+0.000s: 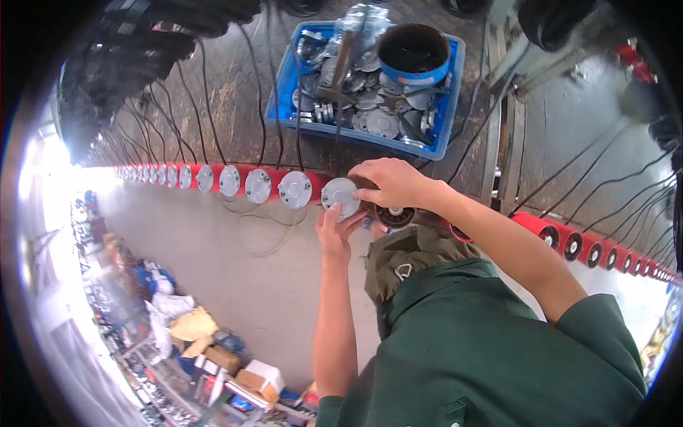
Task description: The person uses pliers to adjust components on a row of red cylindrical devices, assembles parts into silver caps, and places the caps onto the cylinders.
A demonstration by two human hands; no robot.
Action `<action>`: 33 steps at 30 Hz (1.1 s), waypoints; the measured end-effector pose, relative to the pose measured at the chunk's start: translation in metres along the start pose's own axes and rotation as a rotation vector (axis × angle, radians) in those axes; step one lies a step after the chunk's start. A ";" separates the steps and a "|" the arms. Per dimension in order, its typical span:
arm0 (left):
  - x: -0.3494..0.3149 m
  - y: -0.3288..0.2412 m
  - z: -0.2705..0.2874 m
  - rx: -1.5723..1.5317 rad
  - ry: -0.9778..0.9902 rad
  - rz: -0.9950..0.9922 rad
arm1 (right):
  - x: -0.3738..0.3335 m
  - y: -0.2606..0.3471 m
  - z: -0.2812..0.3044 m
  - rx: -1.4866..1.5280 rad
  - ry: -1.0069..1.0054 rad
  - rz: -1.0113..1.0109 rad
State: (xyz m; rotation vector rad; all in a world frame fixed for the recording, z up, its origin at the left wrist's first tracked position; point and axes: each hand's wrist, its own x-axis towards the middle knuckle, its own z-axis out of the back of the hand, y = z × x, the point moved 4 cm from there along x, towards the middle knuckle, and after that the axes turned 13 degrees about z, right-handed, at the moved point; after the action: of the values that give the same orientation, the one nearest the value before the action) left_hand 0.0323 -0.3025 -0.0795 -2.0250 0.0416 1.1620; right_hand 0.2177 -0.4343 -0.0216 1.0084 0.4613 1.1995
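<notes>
A round grey metal end cover (pixel 340 196) sits on the end of a red cylindrical housing at the table's front edge. My left hand (pixel 336 233) holds the cover from below, fingertips against its lower rim. From the right, my right hand (pixel 395 184) grips it, with the thumb on its right edge and the fingers curled over the top. To the left, another grey cover (pixel 295 189) closes the neighbouring red housing. Just right of my hands, an uncovered housing (pixel 395 215) shows its dark inside and a pale centre.
A blue crate (pixel 455 85) beyond my hands holds loose metal covers, a hammer (pixel 343 67) and a blue-rimmed bowl (pixel 414 53). Capped red housings line the table edge leftward; open ones (pixel 548 231) run rightward. Black cables trail across the table. Boxes (pixel 260 381) lie lower left.
</notes>
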 end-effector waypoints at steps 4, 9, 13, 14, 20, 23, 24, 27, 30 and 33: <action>-0.003 0.000 0.007 0.003 -0.077 0.048 | -0.031 -0.008 0.024 -0.017 -0.127 -0.080; -0.013 -0.013 0.002 0.066 -0.023 0.032 | -0.068 -0.008 0.078 -0.063 -0.341 -0.137; -0.024 -0.025 0.000 0.274 -0.304 -0.036 | -0.073 -0.012 0.118 -0.409 -0.400 -0.228; -0.024 -0.028 -0.009 0.298 -0.239 -0.179 | -0.068 -0.014 0.124 -0.526 -0.349 -0.216; -0.029 -0.032 -0.038 0.625 -0.200 -0.651 | -0.011 -0.042 0.105 -1.099 0.148 -0.343; -0.028 -0.035 -0.038 0.691 -0.209 -0.669 | 0.007 -0.053 0.099 -1.043 0.220 -0.480; -0.027 -0.035 -0.037 0.643 -0.166 -0.666 | 0.010 -0.055 0.098 -1.030 0.242 -0.532; -0.018 -0.033 -0.033 0.560 -0.092 -0.636 | 0.017 -0.059 0.095 -1.044 0.227 -0.606; -0.007 -0.033 -0.027 0.551 -0.070 -0.756 | 0.018 -0.059 0.090 -1.027 0.172 -0.549; 0.004 -0.033 -0.022 0.529 -0.005 -0.817 | 0.014 -0.053 0.090 -0.941 0.169 -0.546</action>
State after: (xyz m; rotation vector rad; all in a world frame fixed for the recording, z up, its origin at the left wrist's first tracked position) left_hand 0.0629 -0.2927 -0.0564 -1.3450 -0.4042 0.5470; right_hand 0.3201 -0.4581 -0.0169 -0.0386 0.2224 0.8397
